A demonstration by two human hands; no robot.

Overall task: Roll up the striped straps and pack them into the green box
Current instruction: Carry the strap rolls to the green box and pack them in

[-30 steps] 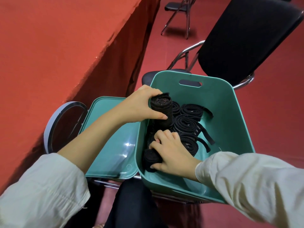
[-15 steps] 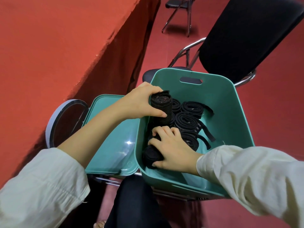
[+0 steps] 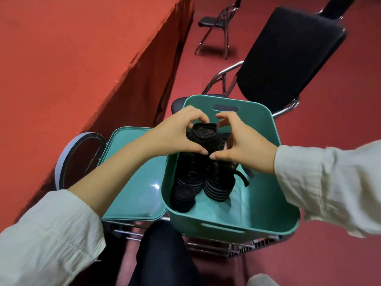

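A: Status, near to far?
B: Dark trouser leg at 6. Cream sleeves enter from 7 and 3.
A: Box?
B: Green box just past the leg, open, sitting on a metal frame. Inside it are rolls, dark with pale stripes, packed touching in two rows from its 9 o'clock wall to the middle. One loose strap end sticks out toward 3.
A: Hands?
B: Both are over the far half of the box, on one roll standing end-up above the packed ones. Left hand wraps it from 9, thumb on the near side, fingers curled over the far side. Right hand mirrors that from 3. Thumb tips meet at the roll's near side. Can't tell if its bottom rests on the rolls below.
A: Surroundings?
B: Lid lies flat at the box's 9, touching it. Grey-rimmed ring at the lid's 9, against red cloth filling 9 to 12. Black chair just behind the box at 1. Folding chair well beyond at 12, on red floor.
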